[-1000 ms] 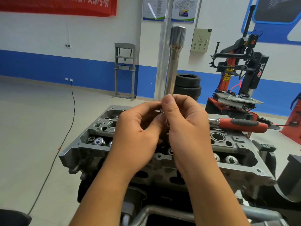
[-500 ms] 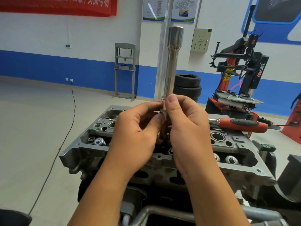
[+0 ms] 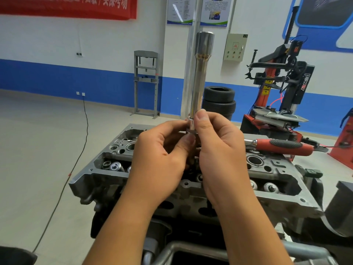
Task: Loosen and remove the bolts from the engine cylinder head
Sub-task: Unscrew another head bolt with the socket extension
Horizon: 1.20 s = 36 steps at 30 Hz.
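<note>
A long chrome socket extension [image 3: 200,77] stands upright above the grey cylinder head [image 3: 91,176]. Both hands meet at its lower end. My left hand [image 3: 162,159] pinches the part just under the tool with thumb and fingers. My right hand [image 3: 219,150] grips the tool's lower end, thumb up along it. The bolt itself is hidden between my fingers. Valve springs [image 3: 114,166] show in the head's left bay.
A red-handled ratchet [image 3: 282,147] lies on the head's far right side. Behind stand stacked tyres [image 3: 219,102], a red tyre changer [image 3: 277,83] and a grey press frame [image 3: 146,81]. A black cable [image 3: 84,131] trails over the floor at left.
The extension has tilted slightly, now standing more upright, and my right thumb has slid a little up its shaft. The hands otherwise stay in place.
</note>
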Each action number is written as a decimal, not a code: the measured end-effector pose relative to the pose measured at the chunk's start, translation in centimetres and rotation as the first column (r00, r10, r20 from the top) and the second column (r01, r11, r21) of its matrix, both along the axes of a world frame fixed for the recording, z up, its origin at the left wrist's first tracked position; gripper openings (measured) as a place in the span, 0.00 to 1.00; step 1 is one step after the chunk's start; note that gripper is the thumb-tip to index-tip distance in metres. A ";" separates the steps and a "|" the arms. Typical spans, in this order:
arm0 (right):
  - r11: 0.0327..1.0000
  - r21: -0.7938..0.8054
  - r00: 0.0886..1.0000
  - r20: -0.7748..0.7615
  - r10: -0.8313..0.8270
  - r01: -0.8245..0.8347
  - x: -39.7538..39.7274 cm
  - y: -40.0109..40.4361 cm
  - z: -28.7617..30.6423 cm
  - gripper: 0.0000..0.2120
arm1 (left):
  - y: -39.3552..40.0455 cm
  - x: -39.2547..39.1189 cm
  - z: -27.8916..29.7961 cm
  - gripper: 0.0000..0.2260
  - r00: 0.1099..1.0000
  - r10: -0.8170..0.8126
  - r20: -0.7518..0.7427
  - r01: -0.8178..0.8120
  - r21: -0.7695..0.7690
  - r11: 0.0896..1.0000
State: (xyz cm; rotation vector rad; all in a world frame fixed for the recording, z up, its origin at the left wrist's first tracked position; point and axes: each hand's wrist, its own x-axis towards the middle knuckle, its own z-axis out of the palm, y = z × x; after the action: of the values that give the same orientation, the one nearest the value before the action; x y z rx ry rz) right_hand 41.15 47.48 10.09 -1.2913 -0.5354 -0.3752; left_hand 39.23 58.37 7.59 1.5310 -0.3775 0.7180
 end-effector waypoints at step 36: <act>0.999 0.030 1.000 -0.010 -0.023 0.023 -0.1 -0.4 -0.2 0.13 | -0.1 0.0 0.0 0.06 0.997 0.079 0.016 -0.079 0.031 0.996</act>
State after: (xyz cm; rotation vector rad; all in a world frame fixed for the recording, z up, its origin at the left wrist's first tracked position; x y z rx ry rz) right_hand 41.04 47.06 9.93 -1.2705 -0.5050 -0.3945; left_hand 39.20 58.26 7.55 1.5777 -0.3422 0.7889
